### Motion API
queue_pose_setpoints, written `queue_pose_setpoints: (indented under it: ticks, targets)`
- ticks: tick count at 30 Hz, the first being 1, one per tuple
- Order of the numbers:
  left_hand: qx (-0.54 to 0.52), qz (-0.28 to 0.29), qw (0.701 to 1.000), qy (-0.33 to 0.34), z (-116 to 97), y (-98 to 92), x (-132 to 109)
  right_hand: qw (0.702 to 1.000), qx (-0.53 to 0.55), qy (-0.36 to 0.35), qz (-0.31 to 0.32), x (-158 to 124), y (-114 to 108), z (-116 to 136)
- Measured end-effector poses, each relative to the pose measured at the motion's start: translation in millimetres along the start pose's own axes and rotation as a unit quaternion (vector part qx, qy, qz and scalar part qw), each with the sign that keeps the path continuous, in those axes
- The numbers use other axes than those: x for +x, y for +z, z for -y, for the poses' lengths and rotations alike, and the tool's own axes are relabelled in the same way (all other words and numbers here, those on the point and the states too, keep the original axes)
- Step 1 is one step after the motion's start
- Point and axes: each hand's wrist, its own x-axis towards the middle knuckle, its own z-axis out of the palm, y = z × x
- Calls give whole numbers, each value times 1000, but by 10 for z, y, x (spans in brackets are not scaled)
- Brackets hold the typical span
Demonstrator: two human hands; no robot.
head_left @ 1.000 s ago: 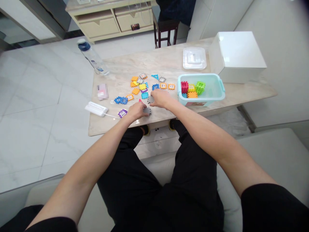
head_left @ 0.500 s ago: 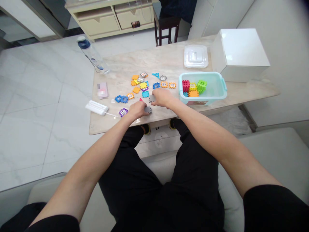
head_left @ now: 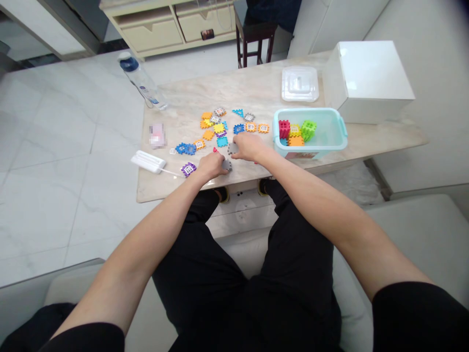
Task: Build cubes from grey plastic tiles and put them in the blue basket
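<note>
My left hand (head_left: 211, 166) pinches a grey interlocking plastic tile (head_left: 226, 165) near the front edge of the marble table (head_left: 252, 88). My right hand (head_left: 249, 147) grips a second grey tile (head_left: 232, 149) just beyond it, and the two tiles are apart. Loose tiles in orange, yellow, blue and other colours (head_left: 216, 128) lie spread in front of my hands. A purple tile (head_left: 188, 169) lies left of my left hand. A small red piece (head_left: 215, 150) shows between my hands, partly hidden. Built cubes (head_left: 295, 132) stand in a pale turquoise plastic tub (head_left: 339, 132).
A white box (head_left: 368, 80) and a transparent lid (head_left: 299, 84) stand at the table's back right. A water bottle (head_left: 142, 80) lies at the back left corner. A white flat device with a cable (head_left: 148, 162) and a blurred pink card (head_left: 157, 136) lie at the left.
The whole scene drifts slightly right and up as my head moves. Both hands keep their grey tiles, staying close to the same spots on the table.
</note>
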Motion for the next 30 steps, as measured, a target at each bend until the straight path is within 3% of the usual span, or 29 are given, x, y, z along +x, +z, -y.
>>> queue_pose_setpoints:
  ticks: [30]
  targets:
    - [21,10,1000,2,-69,-39,-48,1000,-10,6,14,22,31,-51]
